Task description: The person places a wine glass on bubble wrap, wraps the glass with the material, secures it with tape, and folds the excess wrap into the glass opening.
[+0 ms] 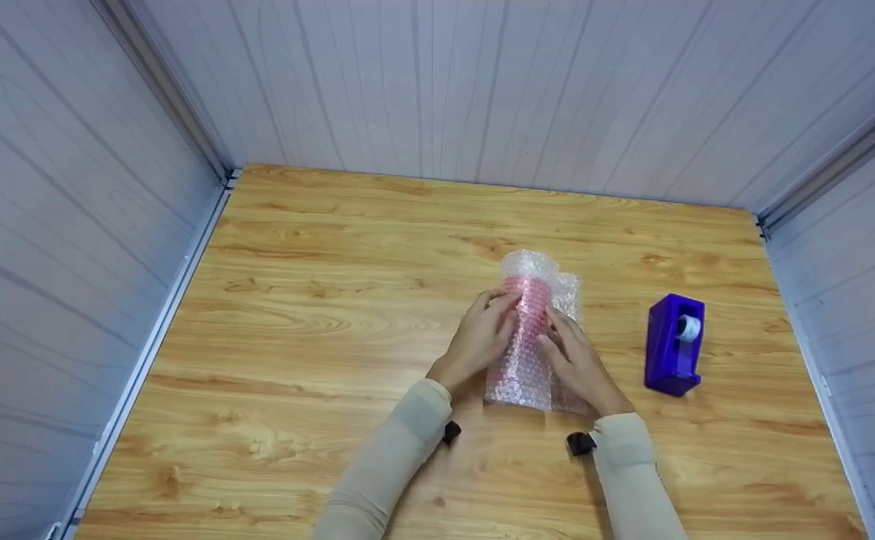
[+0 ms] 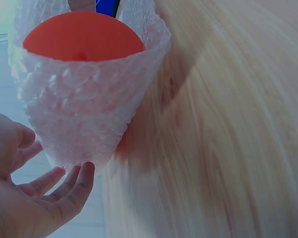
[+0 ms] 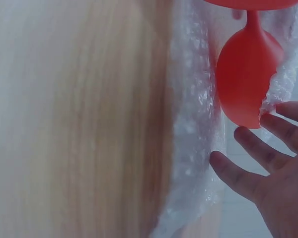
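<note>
A red goblet (image 3: 251, 69) lies on its side inside a sheet of clear bubble wrap (image 1: 521, 375). Its round base faces the left wrist camera, while its stem and bowl show in the right wrist view. The wrap is folded over the goblet, and a flap spreads out to the right. My left hand (image 1: 480, 334) rests against the left side of the bundle, fingers loosely bent and touching the wrap. From the right, my right hand (image 1: 579, 360) touches the wrap with spread, fairly straight fingers; its fingertips meet the wrap's edge beside the bowl.
A blue tape dispenser (image 1: 666, 352) holding a white roll of tape (image 1: 688, 328) stands on the wooden table (image 1: 295, 300), right of the bundle. Pale panel walls (image 1: 437, 90) enclose the table at the back and both sides.
</note>
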`<action>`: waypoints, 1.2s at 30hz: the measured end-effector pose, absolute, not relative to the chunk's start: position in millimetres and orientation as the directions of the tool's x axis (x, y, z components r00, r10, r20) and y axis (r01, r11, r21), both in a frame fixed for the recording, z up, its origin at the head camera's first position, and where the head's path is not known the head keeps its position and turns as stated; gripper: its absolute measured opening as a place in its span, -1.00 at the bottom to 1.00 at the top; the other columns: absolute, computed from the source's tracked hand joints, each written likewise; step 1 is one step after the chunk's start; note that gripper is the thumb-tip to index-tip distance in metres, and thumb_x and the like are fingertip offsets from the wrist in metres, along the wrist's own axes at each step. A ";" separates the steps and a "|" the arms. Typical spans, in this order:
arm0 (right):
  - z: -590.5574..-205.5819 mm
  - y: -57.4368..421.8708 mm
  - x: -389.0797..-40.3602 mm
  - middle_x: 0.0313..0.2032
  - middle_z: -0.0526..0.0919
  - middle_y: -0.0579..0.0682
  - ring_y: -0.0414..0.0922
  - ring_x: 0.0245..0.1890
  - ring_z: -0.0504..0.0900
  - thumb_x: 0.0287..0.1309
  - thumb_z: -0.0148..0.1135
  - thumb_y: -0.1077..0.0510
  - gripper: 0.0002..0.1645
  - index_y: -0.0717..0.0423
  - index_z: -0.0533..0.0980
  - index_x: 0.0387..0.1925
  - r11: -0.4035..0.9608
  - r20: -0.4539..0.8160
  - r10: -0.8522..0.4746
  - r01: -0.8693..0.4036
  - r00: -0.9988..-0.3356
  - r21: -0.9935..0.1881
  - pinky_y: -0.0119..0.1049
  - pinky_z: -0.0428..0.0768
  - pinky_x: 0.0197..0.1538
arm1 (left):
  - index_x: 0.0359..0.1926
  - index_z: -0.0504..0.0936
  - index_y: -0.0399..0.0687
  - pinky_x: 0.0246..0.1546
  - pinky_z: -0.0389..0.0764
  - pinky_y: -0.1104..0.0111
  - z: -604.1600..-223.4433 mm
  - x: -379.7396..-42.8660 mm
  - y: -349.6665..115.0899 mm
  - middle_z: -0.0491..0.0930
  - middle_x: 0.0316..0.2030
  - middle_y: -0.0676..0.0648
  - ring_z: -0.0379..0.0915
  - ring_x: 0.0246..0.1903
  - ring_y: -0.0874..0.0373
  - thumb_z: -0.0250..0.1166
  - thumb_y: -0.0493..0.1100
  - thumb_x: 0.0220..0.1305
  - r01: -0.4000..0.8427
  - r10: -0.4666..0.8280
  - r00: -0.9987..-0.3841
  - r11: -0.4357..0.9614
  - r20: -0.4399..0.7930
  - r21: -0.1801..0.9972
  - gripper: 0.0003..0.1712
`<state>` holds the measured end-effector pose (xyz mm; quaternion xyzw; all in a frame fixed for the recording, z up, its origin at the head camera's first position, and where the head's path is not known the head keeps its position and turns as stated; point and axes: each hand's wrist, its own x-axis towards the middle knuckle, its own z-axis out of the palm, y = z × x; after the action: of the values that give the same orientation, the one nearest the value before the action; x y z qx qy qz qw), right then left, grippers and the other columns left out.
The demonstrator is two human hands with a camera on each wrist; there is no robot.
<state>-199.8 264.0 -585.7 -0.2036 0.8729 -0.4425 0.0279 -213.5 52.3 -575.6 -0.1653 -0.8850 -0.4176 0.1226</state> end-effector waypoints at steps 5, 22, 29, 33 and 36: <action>-586.4 264.6 -199.2 0.38 0.32 0.23 0.20 0.15 0.53 0.50 0.06 0.02 -0.26 0.01 0.08 0.56 0.504 0.115 -0.374 -0.306 -0.920 -0.808 0.11 0.49 0.20 | 0.30 0.55 -0.11 0.18 0.49 0.26 -574.5 -213.5 54.7 0.46 0.22 -0.25 0.46 0.18 -0.06 0.18 -0.24 0.43 0.389 0.200 -0.919 0.589 0.339 0.708 -0.56; -584.8 265.1 -200.0 0.43 0.23 0.21 0.13 0.14 0.55 0.49 0.06 -0.05 -0.28 0.08 0.11 0.50 0.469 0.019 -0.378 -0.209 -0.926 -0.858 0.06 0.53 0.16 | 0.28 0.50 -0.20 0.34 0.28 0.33 -570.1 -213.8 55.0 0.43 0.30 -0.16 0.33 0.32 0.00 0.13 -0.25 0.43 0.327 0.213 -0.945 0.586 0.248 0.742 -0.57; -583.2 263.9 -199.7 0.38 0.25 0.25 0.19 0.16 0.51 0.50 0.05 -0.04 -0.26 0.17 0.12 0.52 0.522 0.034 -0.354 -0.228 -0.935 -0.822 0.10 0.48 0.20 | 0.27 0.54 -0.19 0.28 0.36 0.34 -570.6 -213.1 55.0 0.44 0.28 -0.17 0.39 0.26 0.00 0.18 -0.27 0.39 0.356 0.208 -0.934 0.584 0.290 0.730 -0.55; -582.5 263.9 -200.4 0.33 0.23 0.26 0.21 0.17 0.47 0.49 0.07 0.02 -0.28 0.30 0.15 0.48 0.518 0.066 -0.340 -0.245 -0.938 -0.820 0.09 0.47 0.22 | 0.26 0.55 -0.19 0.23 0.42 0.33 -570.5 -212.7 56.1 0.46 0.26 -0.19 0.42 0.23 -0.01 0.21 -0.26 0.38 0.385 0.219 -0.922 0.588 0.318 0.711 -0.55; -581.7 266.2 -200.0 0.35 0.26 0.21 0.19 0.20 0.47 0.50 0.05 -0.01 -0.28 0.26 0.16 0.49 0.522 0.045 -0.335 -0.225 -0.941 -0.822 0.07 0.45 0.24 | 0.26 0.56 -0.20 0.24 0.41 0.31 -570.2 -212.9 57.0 0.46 0.25 -0.20 0.42 0.23 -0.02 0.22 -0.23 0.39 0.399 0.232 -0.916 0.593 0.327 0.699 -0.56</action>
<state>-200.0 266.2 -581.7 -0.1609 0.8705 -0.4614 0.0593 -212.9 57.0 -570.2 -0.1781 -0.8866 -0.4147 0.1009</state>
